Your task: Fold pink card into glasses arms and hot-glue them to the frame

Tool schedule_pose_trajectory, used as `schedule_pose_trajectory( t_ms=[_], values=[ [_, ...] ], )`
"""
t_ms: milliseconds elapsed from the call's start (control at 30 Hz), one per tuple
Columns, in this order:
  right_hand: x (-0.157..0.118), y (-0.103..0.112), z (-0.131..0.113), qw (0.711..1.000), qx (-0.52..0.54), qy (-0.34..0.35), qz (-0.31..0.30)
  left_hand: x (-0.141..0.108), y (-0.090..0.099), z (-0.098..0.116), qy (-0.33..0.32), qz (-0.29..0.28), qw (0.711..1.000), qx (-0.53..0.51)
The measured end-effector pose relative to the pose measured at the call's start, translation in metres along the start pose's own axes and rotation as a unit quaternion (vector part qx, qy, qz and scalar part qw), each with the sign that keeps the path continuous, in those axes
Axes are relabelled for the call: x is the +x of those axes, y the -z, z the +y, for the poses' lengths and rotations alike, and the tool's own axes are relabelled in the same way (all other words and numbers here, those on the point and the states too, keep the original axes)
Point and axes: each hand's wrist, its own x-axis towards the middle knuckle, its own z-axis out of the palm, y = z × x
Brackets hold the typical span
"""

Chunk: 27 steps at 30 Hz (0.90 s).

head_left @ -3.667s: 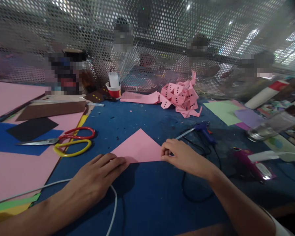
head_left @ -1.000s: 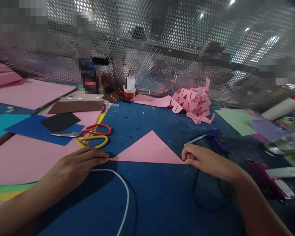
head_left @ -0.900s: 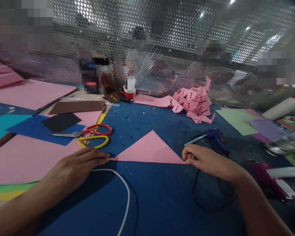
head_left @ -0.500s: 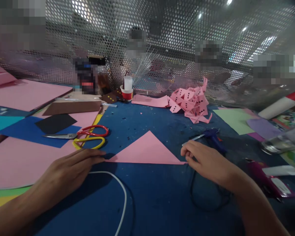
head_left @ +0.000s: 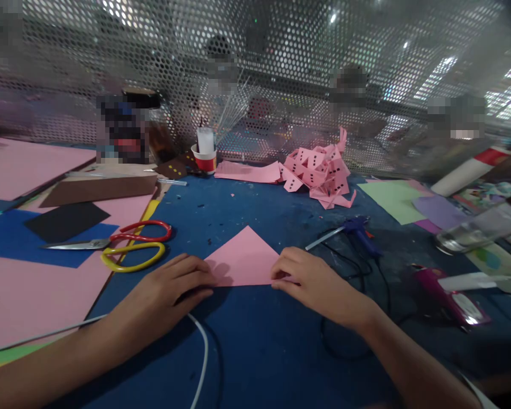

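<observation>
A pink paper triangle (head_left: 246,258) lies on the blue table with its point facing away from me. My left hand (head_left: 168,292) has its fingertips closed on the left corner, covering it. Over the right corner, my right hand (head_left: 313,284) pinches the paper with thumb and curled fingers. Both side corners are hidden under the fingers. Scissors (head_left: 138,247) with one red and one yellow handle loop rest just beyond my left hand. Past my right hand sits a blue hot glue gun (head_left: 360,234) with a dark cable.
Pink folded paper pieces with black dots (head_left: 319,173) are heaped at the back, beside pink strips (head_left: 247,171). A paper cup (head_left: 204,159) holds sticks. Coloured sheets (head_left: 38,295) cover the left. A white cable (head_left: 204,346) runs near me; a magenta device (head_left: 451,298) lies right.
Both hands have moved inward along the triangle's base and now cover more of its side corners. The view has shifted slightly to the right.
</observation>
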Motion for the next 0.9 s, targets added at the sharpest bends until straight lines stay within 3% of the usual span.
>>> schedule_pose_trajectory(
  t_ms=[433, 900],
  values=[
    [0.0, -0.016, 0.001, 0.98, -0.164, 0.111, 0.034, 0.01, 0.0, 0.004, -0.087, 0.027, 0.994, 0.053],
    [0.006, -0.026, -0.005, 0.953, -0.259, 0.145, 0.061, 0.011, -0.004, 0.005, -0.058, 0.039, 0.996, 0.063]
  ],
)
